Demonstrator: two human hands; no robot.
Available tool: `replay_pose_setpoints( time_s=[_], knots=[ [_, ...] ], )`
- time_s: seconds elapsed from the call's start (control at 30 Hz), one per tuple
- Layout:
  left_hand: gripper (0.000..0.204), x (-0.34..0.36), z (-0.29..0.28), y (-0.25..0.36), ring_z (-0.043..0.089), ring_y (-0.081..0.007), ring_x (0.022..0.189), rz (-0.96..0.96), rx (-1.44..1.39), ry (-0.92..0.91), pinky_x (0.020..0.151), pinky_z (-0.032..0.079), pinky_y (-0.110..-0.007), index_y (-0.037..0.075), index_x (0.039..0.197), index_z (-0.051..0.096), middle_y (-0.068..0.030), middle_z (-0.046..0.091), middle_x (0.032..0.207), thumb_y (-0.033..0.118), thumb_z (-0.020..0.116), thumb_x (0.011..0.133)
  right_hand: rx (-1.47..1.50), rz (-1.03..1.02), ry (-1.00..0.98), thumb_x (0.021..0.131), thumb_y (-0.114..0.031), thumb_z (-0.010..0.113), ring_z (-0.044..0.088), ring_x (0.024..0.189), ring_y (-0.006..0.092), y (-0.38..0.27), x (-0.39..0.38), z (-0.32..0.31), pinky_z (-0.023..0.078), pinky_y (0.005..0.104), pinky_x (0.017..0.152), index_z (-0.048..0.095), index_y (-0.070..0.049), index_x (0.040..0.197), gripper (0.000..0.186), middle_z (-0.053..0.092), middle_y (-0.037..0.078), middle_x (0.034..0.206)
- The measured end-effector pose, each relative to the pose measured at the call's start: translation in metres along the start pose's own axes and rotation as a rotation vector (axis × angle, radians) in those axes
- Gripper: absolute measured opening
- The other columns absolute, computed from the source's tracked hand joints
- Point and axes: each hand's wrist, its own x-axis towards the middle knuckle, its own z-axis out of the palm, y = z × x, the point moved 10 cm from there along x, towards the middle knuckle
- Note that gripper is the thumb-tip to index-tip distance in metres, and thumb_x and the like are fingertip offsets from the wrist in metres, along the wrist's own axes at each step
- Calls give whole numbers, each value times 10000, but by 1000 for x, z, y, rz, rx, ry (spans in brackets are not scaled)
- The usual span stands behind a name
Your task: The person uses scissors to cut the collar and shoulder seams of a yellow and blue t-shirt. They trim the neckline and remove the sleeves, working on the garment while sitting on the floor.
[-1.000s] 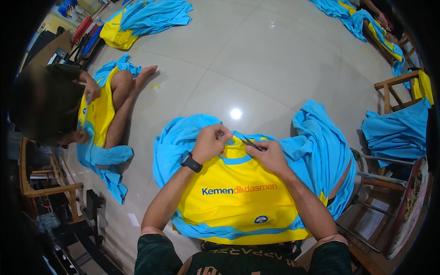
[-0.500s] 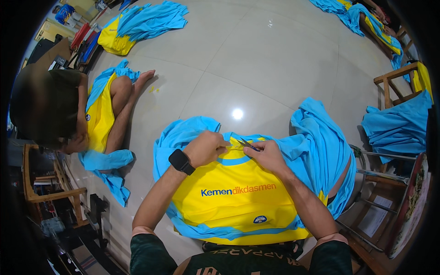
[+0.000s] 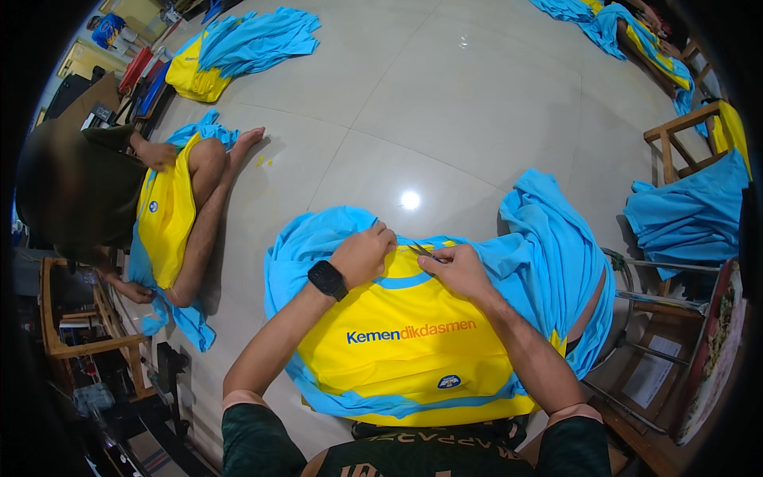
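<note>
**Holding scissors (image 3: pixel 421 251) at the collar (image 3: pixel 401 281) of a yellow-and-blue shirt (image 3: pixel 373 370)**

Gripping the scissors in the right hand (image 3: pixel 465 274), with seemingly parted blades pointing toward the far left over the collar. Keeping the fingers of the left hand (image 3: pixel 362 255) narrow, just beside the collar's left end; cannot tell whether cloth or thread is caught between them. Wearing a dark watch (image 3: pixel 327 280) on the left wrist.

Judging from the blades, probably at a snipping step along the neckline. Calls next, likely, for steadying the edge and keeping the tips clear of the left fingers.

Find the shirt spread over the lap, with its hem at the lap's near edge and collar toward the far one. Farther out, see a co-worker (image 3: pixel 91 187) at the floor's (image 3: pixel 461 119) left edge, piled garments (image 3: pixel 258 44) toward its far-left corner, and blue cloth (image 3: pixel 690 213) near its right edge.
</note>
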Motion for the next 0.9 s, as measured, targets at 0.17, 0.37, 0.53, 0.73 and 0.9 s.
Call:
replay_pose_setpoints(
  time_s=[0.17,0.37,0.53,0.73,0.9],
  knots=[
    [120,9,3,-37,704,-313,889,-189,-412,-12,793,556,-397,8,1032,697,-168,728,970,102,657,968,13,-3,-6,876,-385,782,686,681,211,0,0,1,523,351,661,778,42,1061,465,745,172,798],
    [102,14,-6,-32,704,-312,804,-161,-491,-47,750,559,-378,-5,992,735,-187,747,939,65,714,920,-9,-21,-7,873,-387,781,703,698,218,-2,0,0,529,352,668,782,26,1066,457,749,179,806],
    [117,16,-5,-10,684,-316,831,-5,-249,-256,769,554,-391,33,929,763,-150,728,932,130,698,925,-26,-26,-9,874,-386,776,684,674,205,-3,0,1,518,357,650,784,21,1066,450,742,165,787],
    [90,23,29,5,697,-344,905,159,182,-502,788,562,-432,63,906,760,-146,679,950,100,679,889,-37,3,-9,869,-393,781,683,674,200,-1,-1,0,518,355,652,786,20,1063,456,743,164,787],
    [152,27,41,-1,698,-362,929,131,196,-491,791,567,-435,71,1025,732,-163,700,1003,114,677,889,-14,-14,7,867,-385,786,682,677,203,-4,-2,-2,521,358,655,788,16,1069,448,744,174,791]
  ],
)
